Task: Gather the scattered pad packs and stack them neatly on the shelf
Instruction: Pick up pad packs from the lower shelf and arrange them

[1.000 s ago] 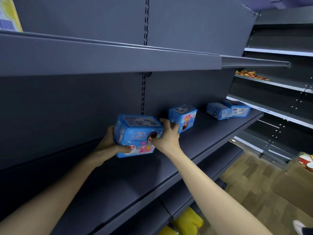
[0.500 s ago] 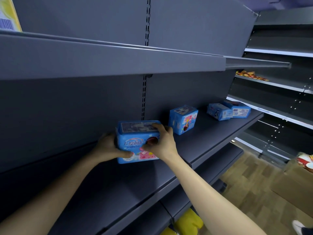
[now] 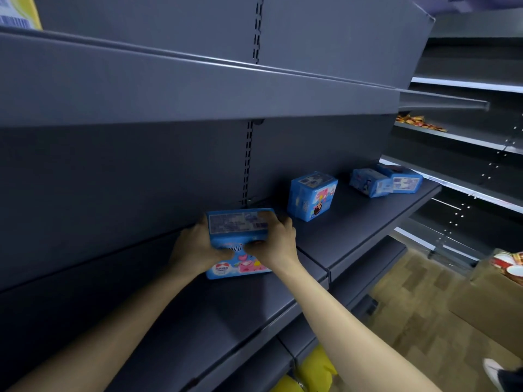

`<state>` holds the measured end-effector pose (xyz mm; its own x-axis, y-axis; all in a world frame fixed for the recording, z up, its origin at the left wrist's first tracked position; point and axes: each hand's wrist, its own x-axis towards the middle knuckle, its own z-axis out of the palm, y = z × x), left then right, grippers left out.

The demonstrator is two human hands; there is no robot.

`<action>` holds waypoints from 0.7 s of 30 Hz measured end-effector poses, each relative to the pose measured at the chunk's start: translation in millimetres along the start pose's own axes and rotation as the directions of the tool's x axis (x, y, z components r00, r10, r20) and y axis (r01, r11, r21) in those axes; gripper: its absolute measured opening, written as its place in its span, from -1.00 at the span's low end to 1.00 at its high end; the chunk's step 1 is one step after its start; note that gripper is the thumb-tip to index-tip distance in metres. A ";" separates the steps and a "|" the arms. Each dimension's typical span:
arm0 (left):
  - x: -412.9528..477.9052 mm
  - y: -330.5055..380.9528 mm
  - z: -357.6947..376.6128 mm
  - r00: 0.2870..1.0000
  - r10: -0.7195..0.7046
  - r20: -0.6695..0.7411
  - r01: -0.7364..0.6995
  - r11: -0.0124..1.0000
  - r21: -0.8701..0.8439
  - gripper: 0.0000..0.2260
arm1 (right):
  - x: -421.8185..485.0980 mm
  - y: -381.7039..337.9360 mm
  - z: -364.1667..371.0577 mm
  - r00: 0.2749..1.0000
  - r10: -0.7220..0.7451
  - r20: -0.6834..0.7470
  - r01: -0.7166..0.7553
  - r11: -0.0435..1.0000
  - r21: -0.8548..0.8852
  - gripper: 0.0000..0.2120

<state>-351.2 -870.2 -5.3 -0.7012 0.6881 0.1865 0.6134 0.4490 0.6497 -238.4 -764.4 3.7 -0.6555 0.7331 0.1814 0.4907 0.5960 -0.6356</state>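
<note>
Now lower — pad pack (image 3: pixel 238 225) on shelf (image 3: pixel 353 229).

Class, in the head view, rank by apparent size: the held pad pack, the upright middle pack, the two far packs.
1. held pack
2. middle pack
3. far left pack and far right pack: they look alike, so unranked.
Nearness to the camera may explain the whole order.

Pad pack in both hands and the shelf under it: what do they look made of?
Pad pack: likely glossy printed plastic film; its top shows sheen. Shelf: seemingly painted metal, matt dark grey, thin folded front edge.
</note>
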 end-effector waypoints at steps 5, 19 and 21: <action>2.1 -4.0 0.0 0.998 -0.059 0.024 0.055 0.988 0.145 -0.39 | 2.4 -0.6 5.0 1.000 0.021 0.016 -0.021 1.000 -0.017 -0.40; -12.0 21.2 6.4 1.000 0.028 0.012 -0.030 0.937 0.349 -0.45 | 7.7 -5.3 1.6 0.991 -0.039 0.128 0.062 0.981 -0.182 -0.34; -14.4 26.9 5.9 1.000 0.019 0.017 -0.024 0.934 0.358 -0.49 | 6.7 -5.4 -0.6 0.989 -0.048 0.138 0.073 0.981 -0.180 -0.36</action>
<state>-322.4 -864.7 5.2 -0.6830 0.7061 0.1868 0.7195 0.6064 0.3384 -245.1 -762.5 8.9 -0.7513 0.6514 0.1064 0.5372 0.6971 -0.4748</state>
